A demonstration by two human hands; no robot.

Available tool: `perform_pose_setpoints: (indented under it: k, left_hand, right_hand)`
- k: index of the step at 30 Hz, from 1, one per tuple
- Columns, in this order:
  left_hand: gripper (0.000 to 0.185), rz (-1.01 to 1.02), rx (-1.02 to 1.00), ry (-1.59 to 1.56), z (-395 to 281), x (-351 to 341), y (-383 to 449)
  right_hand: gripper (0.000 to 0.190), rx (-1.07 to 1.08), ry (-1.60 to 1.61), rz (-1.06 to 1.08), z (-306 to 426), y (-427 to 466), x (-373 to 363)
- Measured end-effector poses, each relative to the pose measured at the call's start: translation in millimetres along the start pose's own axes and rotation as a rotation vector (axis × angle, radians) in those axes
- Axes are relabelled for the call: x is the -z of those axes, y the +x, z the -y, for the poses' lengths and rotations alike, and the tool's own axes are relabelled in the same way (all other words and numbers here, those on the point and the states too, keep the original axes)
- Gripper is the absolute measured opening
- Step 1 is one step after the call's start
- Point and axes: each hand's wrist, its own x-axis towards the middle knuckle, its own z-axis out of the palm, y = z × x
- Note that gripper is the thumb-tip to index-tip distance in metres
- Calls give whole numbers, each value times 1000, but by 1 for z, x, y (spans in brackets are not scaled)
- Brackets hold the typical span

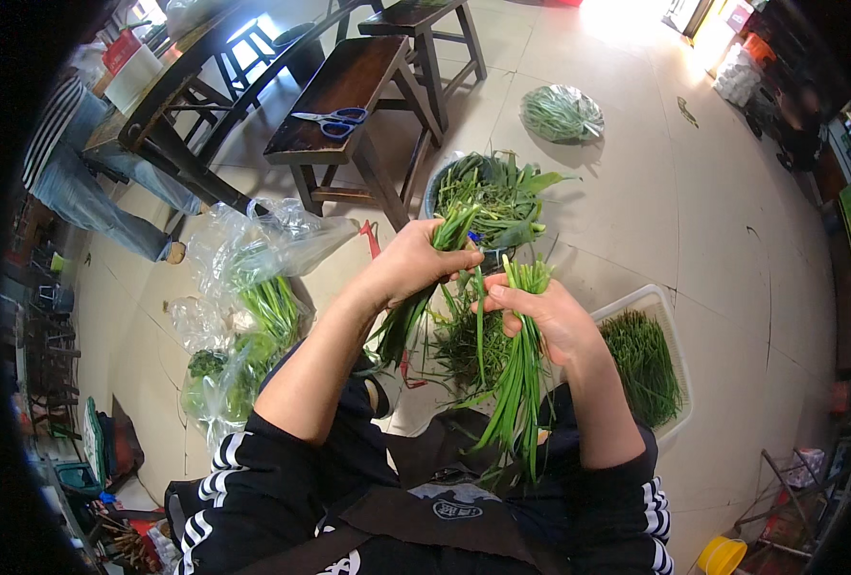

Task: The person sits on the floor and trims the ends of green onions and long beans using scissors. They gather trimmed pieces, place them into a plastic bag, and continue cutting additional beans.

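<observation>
My left hand (422, 259) grips a bundle of dark green Chinese chives (458, 224), their cut ends pointing up and away from me. In my right hand (544, 309) is a looser bunch of chives (519, 374), pale ends up and long leaves hanging over my lap. A single chive leaf (479, 323) hangs down between the two hands, close to the fingertips of both. Just beyond the hands stands a bin (431, 194) heaped with leafy green scraps (497, 194). Below my hands a pile of loose green trimmings (468, 345) is partly hidden.
A white plastic basket (686, 402) with neatly laid chives (637, 366) stands at right. Plastic bags of vegetables (267, 302) lie at left. Scissors (333, 121) rest on a wooden bench (368, 72). Farther off are a bagged bundle of greens (562, 113) and a person's jeans-clad legs (102, 194).
</observation>
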Motion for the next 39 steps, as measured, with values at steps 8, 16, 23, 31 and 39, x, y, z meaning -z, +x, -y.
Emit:
perform_pose_setpoints:
  k: [8,16,23,31,39]
  left_hand:
    - [20,219,-49,91,16,3,2]
    - [53,67,-18,-6,21,10,5]
    - [52,50,206,-588,24,21,5]
    - [22,123,185,-693,8,23,-2]
    - [26,339,255,-772,2,-12,-8]
  right_hand:
    - [24,56,86,-183,5,0,18]
    - [18,133,538,35,25,-4,78]
    - [15,163,687,-117,35,-14,100]
    - [16,234,633,-69,37,-10,118]
    - [15,278,-49,-259,28,-5,23]
